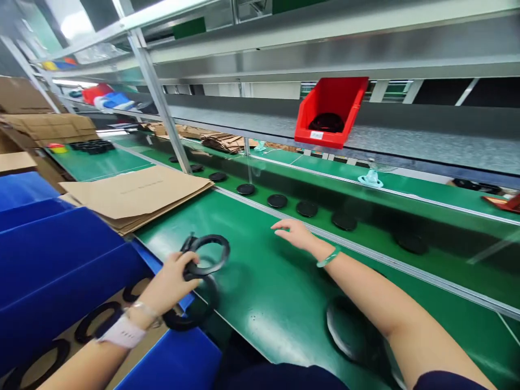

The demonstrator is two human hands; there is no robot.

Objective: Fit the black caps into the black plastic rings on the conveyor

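My left hand (173, 279), a white band on its wrist, grips a black ring (225, 252) over the near edge of the green table. A second black ring (179, 324) hangs just below, against the same fingers; whether it is gripped too is hard to tell. My right hand (296, 233) reaches over the green surface with fingers stretched and nothing in them. Nearest to it are black discs (306, 208) in a row on the green belt behind a metal rail. Under my right forearm lies a larger round black part (353, 330), partly hidden.
At my left, a blue divided box (73, 254) holds more black rings (97, 319). Flat brown cardboard (142, 189) lies on the table beside it. A red bin (325, 119) with black parts sits on the shelf above the belt. A metal post (160, 97) stands at the left.
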